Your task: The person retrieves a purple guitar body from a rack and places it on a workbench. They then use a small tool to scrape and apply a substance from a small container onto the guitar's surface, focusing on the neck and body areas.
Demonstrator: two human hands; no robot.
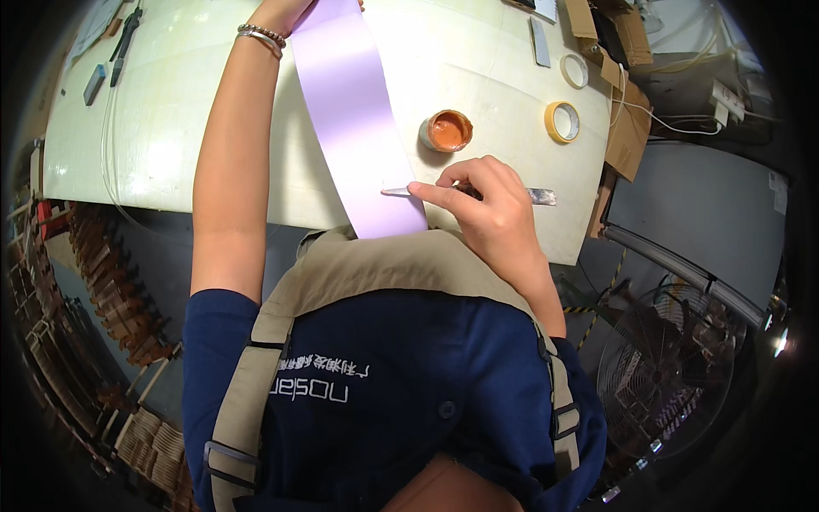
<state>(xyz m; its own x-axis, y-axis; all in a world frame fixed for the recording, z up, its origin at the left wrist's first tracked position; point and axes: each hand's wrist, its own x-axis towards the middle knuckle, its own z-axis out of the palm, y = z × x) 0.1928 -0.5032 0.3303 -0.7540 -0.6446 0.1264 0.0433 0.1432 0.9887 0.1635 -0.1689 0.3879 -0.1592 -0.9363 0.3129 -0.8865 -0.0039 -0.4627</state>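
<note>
A long, glossy lilac panel (pixel 345 94) slants from the top edge down to my apron at the table's front edge. My left hand (pixel 286 10) grips its far end, mostly cut off by the top of the view, with fingertips showing on the panel's other side. Closed around a slim metal blade-like tool (pixel 541 197), my right hand (pixel 488 198) stretches its index finger along it. The tool's thin tip is over the panel's near part; whether it touches cannot be made out. Beyond my right hand stands an open jar (pixel 429 135) of orange-brown paste.
The pale table (pixel 171 162) carries a yellow tape roll (pixel 561 122), a paler roll (pixel 574 72) and a grey strip (pixel 540 43) at right. A black pen-like tool (pixel 126 47) with a cable and a small grey block (pixel 95 84) lie left. A fan (pixel 670 367) stands at lower right.
</note>
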